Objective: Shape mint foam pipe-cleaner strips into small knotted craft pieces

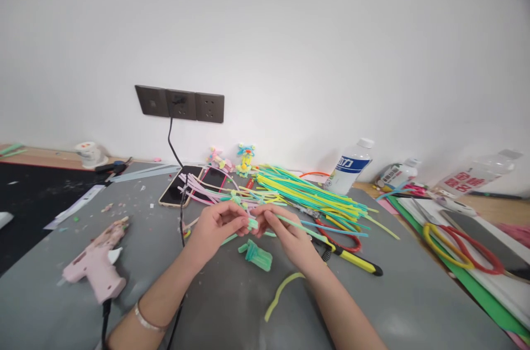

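My left hand (220,228) is closed, its thumb and fingers pinching a small light green piece of bent pipe cleaner (252,223). Close beside it, my right hand (285,234) pinches a light green pipe cleaner (295,223), whose free length runs out to the right over the hand. The fingertips of both hands nearly meet, and they hide where the green pieces join. Just below the hands lies a folded teal-green pipe cleaner shape (259,256) on the grey table mat (223,306). A curved yellow-green pipe cleaner (281,295) rests near my right wrist.
A pink glue gun (97,264) lies at left, a black cord (181,217) beside my left arm. Behind are phones (176,187), pipe cleaner bundles (306,190) and small figures (245,159). Yellow-handled pliers (356,260), a bottle (350,168) and scissors (464,250) are at right.
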Demonstrator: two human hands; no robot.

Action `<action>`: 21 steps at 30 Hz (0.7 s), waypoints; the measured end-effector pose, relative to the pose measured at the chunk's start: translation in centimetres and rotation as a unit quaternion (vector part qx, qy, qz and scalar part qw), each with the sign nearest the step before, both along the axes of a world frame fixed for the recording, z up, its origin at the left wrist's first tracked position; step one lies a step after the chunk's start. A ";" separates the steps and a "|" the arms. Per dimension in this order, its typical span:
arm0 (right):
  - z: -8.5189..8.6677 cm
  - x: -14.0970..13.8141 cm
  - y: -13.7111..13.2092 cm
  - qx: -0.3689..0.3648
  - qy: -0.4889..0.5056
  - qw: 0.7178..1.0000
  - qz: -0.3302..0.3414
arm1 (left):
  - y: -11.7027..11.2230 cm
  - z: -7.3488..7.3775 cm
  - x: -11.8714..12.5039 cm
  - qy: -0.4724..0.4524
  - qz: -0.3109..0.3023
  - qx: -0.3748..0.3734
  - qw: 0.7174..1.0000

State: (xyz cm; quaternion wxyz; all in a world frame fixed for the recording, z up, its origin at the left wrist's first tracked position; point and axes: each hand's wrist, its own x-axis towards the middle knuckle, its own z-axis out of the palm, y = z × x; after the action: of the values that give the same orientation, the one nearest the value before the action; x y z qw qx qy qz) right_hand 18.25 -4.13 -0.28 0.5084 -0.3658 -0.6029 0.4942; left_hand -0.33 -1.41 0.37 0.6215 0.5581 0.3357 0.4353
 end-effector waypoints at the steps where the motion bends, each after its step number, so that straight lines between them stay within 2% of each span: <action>1: 0.1 -0.1 -0.1 0.000 -0.014 1.000 0.003 | 0.0 0.0 0.0 0.005 0.005 0.008 1.000; 4: 0.3 -0.3 -0.3 0.000 -0.046 0.999 -0.006 | 0.0 0.0 0.1 0.016 0.017 0.025 0.999; 8: 0.1 -0.3 -0.3 0.012 -0.058 0.997 -0.049 | -0.1 -0.1 0.1 0.031 0.011 0.037 0.999; 14: 0.3 0.2 -0.2 0.055 -0.102 0.991 -0.059 | -0.2 -0.3 0.1 0.083 0.006 0.052 0.995; 18: 0.2 0.2 -0.2 0.072 -0.164 0.981 -0.069 | -0.2 -0.2 -0.1 0.146 -0.002 0.100 0.984; 21: -0.1 0.0 0.0 0.047 -0.172 0.982 -0.065 | -0.1 -0.2 -0.2 0.207 -0.003 0.148 0.967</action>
State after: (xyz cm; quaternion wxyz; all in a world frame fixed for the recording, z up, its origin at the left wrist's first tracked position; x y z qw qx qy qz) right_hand 18.27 -4.17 -0.38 0.4445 -0.4600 -0.6787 0.3608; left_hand -0.50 -1.51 0.19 0.4505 0.7228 0.3872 0.3532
